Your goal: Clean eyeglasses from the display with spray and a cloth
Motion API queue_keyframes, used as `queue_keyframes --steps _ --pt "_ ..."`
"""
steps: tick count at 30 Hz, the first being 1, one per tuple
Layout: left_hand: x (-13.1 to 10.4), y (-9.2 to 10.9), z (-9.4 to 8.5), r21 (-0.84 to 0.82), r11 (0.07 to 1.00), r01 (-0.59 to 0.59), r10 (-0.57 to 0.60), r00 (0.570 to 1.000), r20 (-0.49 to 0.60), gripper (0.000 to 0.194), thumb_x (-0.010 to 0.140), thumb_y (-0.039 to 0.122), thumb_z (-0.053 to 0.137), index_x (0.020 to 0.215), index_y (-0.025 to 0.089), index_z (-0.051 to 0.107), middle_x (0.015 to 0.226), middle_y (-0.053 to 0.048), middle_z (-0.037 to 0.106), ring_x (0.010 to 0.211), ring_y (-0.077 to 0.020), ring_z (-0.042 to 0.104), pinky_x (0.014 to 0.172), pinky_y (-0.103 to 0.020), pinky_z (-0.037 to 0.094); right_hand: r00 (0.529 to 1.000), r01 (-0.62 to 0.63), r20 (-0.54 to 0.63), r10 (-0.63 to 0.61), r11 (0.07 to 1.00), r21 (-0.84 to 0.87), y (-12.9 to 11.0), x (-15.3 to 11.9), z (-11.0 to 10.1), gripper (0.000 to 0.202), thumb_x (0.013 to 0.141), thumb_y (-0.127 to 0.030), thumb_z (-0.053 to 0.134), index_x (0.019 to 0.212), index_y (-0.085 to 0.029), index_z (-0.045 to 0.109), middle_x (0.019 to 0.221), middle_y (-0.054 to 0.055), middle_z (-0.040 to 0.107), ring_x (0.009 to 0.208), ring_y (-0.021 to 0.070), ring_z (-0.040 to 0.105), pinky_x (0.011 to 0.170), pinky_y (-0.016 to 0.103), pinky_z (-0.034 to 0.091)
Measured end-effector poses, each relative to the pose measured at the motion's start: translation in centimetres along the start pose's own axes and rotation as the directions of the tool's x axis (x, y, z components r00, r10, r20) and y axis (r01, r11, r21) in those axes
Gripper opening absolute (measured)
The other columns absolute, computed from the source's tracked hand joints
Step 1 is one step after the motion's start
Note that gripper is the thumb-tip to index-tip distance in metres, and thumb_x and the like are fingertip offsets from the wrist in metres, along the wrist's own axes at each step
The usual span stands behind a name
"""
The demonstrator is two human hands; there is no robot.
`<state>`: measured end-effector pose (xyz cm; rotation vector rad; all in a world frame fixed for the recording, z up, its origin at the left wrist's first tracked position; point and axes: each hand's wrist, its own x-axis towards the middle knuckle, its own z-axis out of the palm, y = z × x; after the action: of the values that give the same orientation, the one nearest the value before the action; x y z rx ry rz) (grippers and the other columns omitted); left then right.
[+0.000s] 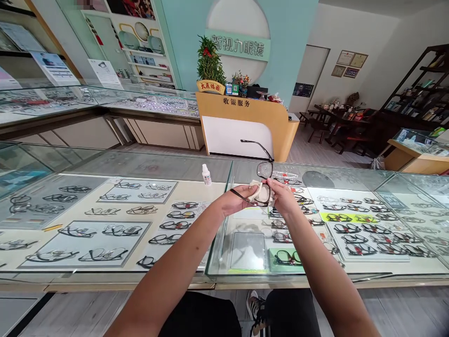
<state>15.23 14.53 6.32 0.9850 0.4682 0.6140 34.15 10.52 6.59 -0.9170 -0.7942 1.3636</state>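
Black-framed glasses (265,169) are held up above the glass counter, turned so that one lens is above the other and one temple points up and left. My left hand (238,199) is closed on a pale cloth (261,193), which lies against the lower lens. My right hand (281,194) pinches the frame near the bridge, its fingers touching the cloth's edge. A small white bottle (206,176) with a printed label stands upright on the counter, left of my hands.
The glass display counter (140,276) spans the view, with rows of glasses inside. Beyond it is a wooden cash desk (245,105) with a potted plant (210,63). More display cases stand at the left, a dark table at the right.
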Motion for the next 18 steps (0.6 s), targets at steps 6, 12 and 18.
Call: queue_keyframes --steps 6,12,18 --pt "-0.1 -0.2 0.7 -0.02 0.999 -0.035 0.037 0.997 0.073 0.043 0.079 0.042 0.093 0.109 0.015 0.078 0.104 -0.013 0.079 0.097 -0.0224 0.073 0.093 -0.038 0.059 1.0 0.013 0.021 -0.014 0.999 0.041 0.7 -0.2 0.5 0.042 0.062 -0.053 0.1 0.085 -0.021 0.086 0.09 0.004 0.08 0.08 0.0179 0.069 0.075 0.031 0.056" --pt "0.6 -1.5 0.8 0.024 0.998 -0.061 0.061 0.998 -0.008 0.051 0.066 0.039 0.101 0.1 0.011 0.076 0.083 -0.005 0.074 0.074 -0.0143 0.067 0.075 -0.028 0.052 0.998 -0.012 0.058 0.01 0.999 0.034 0.8 -0.4 0.5 0.042 0.067 -0.055 0.097 0.088 -0.021 0.084 0.089 0.005 0.08 0.077 0.0195 0.07 0.07 0.033 0.055" --pt "0.6 -2.4 2.5 0.048 0.98 -0.191 0.196 0.969 -0.149 0.048 0.074 0.044 0.096 0.104 0.013 0.074 0.08 -0.001 0.071 0.076 -0.0123 0.065 0.075 -0.024 0.05 0.999 0.04 0.024 -0.041 0.999 0.032 0.9 -0.8 1.3 0.043 0.064 -0.058 0.097 0.086 -0.023 0.084 0.091 0.004 0.08 0.082 0.0212 0.07 0.074 0.034 0.056"
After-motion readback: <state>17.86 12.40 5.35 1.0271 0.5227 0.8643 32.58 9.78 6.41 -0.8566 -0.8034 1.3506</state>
